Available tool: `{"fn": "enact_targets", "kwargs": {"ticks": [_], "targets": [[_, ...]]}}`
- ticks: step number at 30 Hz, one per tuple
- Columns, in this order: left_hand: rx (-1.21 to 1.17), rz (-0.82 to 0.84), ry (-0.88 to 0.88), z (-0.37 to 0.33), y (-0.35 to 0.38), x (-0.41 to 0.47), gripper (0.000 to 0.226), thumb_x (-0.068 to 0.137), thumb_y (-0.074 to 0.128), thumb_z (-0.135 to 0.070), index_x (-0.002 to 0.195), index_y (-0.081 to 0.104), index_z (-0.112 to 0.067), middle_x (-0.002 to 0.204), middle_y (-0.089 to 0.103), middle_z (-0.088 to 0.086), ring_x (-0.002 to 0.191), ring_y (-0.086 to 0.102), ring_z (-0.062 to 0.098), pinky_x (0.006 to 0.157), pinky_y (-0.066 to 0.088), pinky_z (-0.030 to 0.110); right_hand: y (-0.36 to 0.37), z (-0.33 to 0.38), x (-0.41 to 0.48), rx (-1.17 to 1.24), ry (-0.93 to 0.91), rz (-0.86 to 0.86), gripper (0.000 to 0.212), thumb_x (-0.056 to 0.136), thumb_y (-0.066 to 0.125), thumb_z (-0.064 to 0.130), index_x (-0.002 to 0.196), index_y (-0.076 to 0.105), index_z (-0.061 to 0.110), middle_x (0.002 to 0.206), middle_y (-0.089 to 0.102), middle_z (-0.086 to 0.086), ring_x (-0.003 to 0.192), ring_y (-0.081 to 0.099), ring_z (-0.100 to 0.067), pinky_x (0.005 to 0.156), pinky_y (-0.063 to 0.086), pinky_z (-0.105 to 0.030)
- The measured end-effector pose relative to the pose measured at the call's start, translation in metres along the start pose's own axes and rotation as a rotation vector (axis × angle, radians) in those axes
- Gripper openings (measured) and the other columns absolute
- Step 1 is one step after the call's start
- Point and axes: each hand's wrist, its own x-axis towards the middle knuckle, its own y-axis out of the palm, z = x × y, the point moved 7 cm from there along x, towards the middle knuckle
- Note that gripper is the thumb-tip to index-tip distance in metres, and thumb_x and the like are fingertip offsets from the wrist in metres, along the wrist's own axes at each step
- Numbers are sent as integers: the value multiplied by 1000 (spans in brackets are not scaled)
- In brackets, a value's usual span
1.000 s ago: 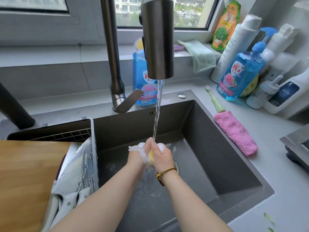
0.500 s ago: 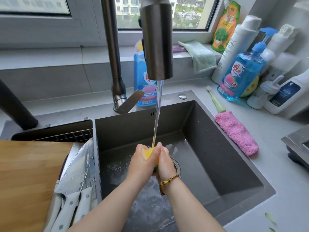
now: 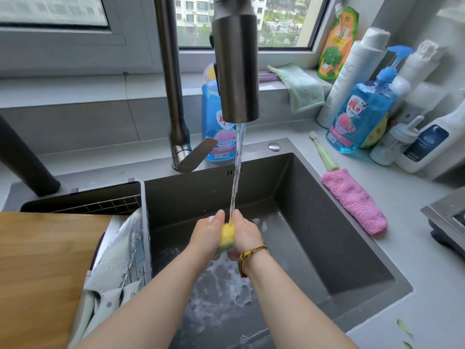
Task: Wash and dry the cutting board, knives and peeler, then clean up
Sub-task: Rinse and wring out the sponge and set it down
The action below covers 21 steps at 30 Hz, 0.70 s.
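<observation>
Over the middle of the sink (image 3: 314, 235), your left hand (image 3: 208, 235) and right hand (image 3: 247, 235) are pressed together around a yellow-and-green sponge (image 3: 227, 235). Both hands curl onto it and clamp it between them. The stream of water (image 3: 236, 172) from the faucet spout (image 3: 236, 71) lands on the top of the sponge, between your thumbs. Foamy water (image 3: 221, 298) lies on the sink floor beneath your wrists, and a gold-coloured bracelet (image 3: 247, 258) sits on your right wrist.

To your left lies the wooden cutting board (image 3: 42, 273). Just beside it, the wet knives (image 3: 118, 260) rest in the wire drying rack (image 3: 100, 206), blades pointing away and white handles toward you. On the counter to the right of the sink, a pink cloth (image 3: 354, 200) lies flat, with a green toothbrush (image 3: 324, 154) at its far end.
</observation>
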Motion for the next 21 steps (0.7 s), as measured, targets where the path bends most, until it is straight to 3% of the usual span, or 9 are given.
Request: {"fn": "enact_targets", "kwargs": {"ticks": [3, 6, 9, 10, 13, 15, 17, 19, 21], "targets": [[-175, -34, -39, 5, 0, -2, 38, 98, 34, -34, 71, 49, -12, 74, 51, 13, 62, 49, 23, 54, 39, 26, 1, -5, -2, 248, 89, -9, 36, 98, 35, 37, 74, 48, 13, 57, 53, -3, 33, 44, -8, 34, 32, -14], [-324, -53, -26, 2, -6, -4, 30, 97, 36, -35, 80, 52, -15, 89, 53, 15, 83, 52, 27, 78, 49, 42, 2, -1, -2, 411, -27, 47, 25, 98, 36, 30, 89, 52, 12, 82, 60, -12, 61, 56, -16, 49, 46, -22], [-255, -24, 73, -8, -15, -9, 17, 94, 46, -31, 106, 49, -21, 99, 48, 4, 98, 51, 25, 86, 50, 44, -3, 4, -3, 259, -197, 45, 4, 94, 46, 21, 95, 47, 25, 104, 53, -10, 85, 55, -19, 70, 51, -33], [-194, -4, 134, -12, -17, -12, 19, 92, 51, -27, 110, 48, -23, 104, 47, 2, 102, 51, 24, 85, 52, 44, -5, 5, -4, 187, -245, 42, 10, 92, 50, 19, 96, 46, 28, 108, 51, -8, 92, 55, -20, 76, 52, -35], [15, -22, 287, -17, -17, -21, 28, 87, 60, -19, 111, 49, -29, 119, 41, 1, 109, 47, 21, 90, 51, 46, -5, 9, -13, 44, -344, 44, 21, 93, 49, 20, 109, 39, 30, 107, 45, 4, 95, 52, -12, 75, 51, -23], [99, -52, 362, -20, -15, -27, 25, 87, 59, -22, 108, 49, -31, 120, 37, -2, 107, 45, 17, 90, 51, 41, -1, 9, -15, -25, -394, 16, 25, 96, 42, 21, 120, 35, 27, 115, 41, 2, 102, 51, -14, 73, 50, -19], [169, -81, 434, -24, -12, -30, 17, 89, 56, -23, 103, 48, -29, 117, 37, -2, 98, 45, 11, 79, 52, 22, 1, 6, -14, -70, -414, -24, 27, 98, 36, 23, 125, 35, 22, 127, 38, -6, 111, 49, -23, 70, 48, -18], [232, -124, 471, -26, -12, -31, 5, 91, 52, -24, 96, 50, -23, 111, 38, -2, 84, 45, 5, 62, 40, 5, 4, 7, -15, -110, -437, -50, 18, 99, 32, 23, 115, 40, 21, 125, 40, -11, 107, 49, -21, 64, 46, -12], [340, -138, 505, -25, -10, -26, 14, 94, 45, -28, 90, 53, -17, 102, 44, -1, 79, 45, 4, 58, 33, 4, 5, 11, -17, -151, -474, -72, 14, 99, 31, 21, 92, 42, 26, 110, 47, -10, 94, 51, -15, 63, 47, -12]]}}
